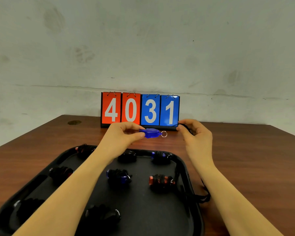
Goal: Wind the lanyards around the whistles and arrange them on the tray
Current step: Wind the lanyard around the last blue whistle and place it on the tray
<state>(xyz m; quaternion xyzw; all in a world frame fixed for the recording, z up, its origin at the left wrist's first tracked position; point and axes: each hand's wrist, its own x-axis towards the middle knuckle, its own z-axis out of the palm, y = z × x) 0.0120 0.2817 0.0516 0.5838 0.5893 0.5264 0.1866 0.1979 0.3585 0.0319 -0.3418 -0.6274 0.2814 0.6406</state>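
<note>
While my left hand (122, 133) pinches the blue whistle (151, 133) mid-frame, my right hand (195, 133) pinches its black lanyard (186, 126) — scoreboard (140, 109) behind reads 4031.

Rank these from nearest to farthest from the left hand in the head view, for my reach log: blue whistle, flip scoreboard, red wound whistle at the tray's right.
From the left hand:
1. Blue whistle, pinched in its fingers.
2. Flip scoreboard, just behind.
3. Red wound whistle, on the tray's right side.
</note>
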